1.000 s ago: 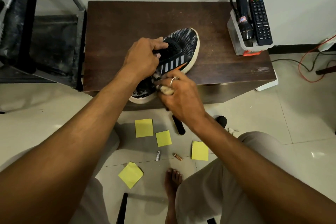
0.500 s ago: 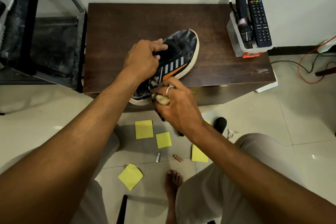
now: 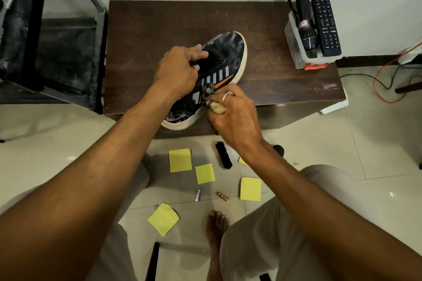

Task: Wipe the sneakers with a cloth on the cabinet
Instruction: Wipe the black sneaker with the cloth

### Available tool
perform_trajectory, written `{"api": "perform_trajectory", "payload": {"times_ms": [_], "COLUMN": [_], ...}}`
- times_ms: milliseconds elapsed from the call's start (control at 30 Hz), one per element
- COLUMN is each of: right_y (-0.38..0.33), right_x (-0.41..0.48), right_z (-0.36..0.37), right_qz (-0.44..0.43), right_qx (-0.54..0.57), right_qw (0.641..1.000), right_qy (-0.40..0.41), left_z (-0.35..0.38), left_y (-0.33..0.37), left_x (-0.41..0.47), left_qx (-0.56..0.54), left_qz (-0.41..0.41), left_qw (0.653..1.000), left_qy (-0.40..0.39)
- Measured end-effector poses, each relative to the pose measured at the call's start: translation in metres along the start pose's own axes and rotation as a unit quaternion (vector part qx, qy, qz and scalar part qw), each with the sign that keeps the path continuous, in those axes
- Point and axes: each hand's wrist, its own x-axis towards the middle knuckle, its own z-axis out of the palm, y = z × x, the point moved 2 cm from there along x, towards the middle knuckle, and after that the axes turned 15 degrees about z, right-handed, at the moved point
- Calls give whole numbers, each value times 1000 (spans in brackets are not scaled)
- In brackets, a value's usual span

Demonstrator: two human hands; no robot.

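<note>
Pinching a wadded cloth (image 3: 215, 107), right hand (image 3: 235, 118) touches mesh sneaker (image 3: 230, 52) (white-soled); left hand (image 3: 175, 70) grips its collar.

No legible text, torch label (image 3: 303, 24) blurred, remote (image 3: 325, 23) key markings too small

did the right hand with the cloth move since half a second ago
Yes. The right hand, gripping the cloth, has slid back from the cabinet front edge and up the sneaker side toward the toe.
</note>
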Motion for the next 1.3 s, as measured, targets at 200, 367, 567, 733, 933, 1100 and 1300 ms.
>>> {"api": "perform_trajectory", "payload": {"times_ms": [200,367,567,733,933,1100,1300], "right_y": [-11,-22,-16,0,-9,-15,-28], "right_x": [-4,-12,-3,34,49,46,56], "right_z": [-1,2,3,-13,-23,-10,-18], "right_qz": [-7,64,-24,-24,5,-34,13], "right_qx": [53,118,71,-108,-104,-117,-83], "right_qw": [998,989,995,994,993,988,981], "right_qy": [-25,-61,-63,25,-60,-91,-176], "left_z": [-1,0,2,3,6,6,7], "left_y": [3,2,0,-2,-4,-6,-6], "left_x": [1,-1,1,0,-1,1,1], "left_qx": [-8,-24,-27,-40,-11,-53,-122], "left_qz": [-8,-24,-22,-9,12,-15,-58], "left_qw": [1000,999,999,999,1000,998,991], "left_qy": [5,13,7,-7,-13,2,23]}}
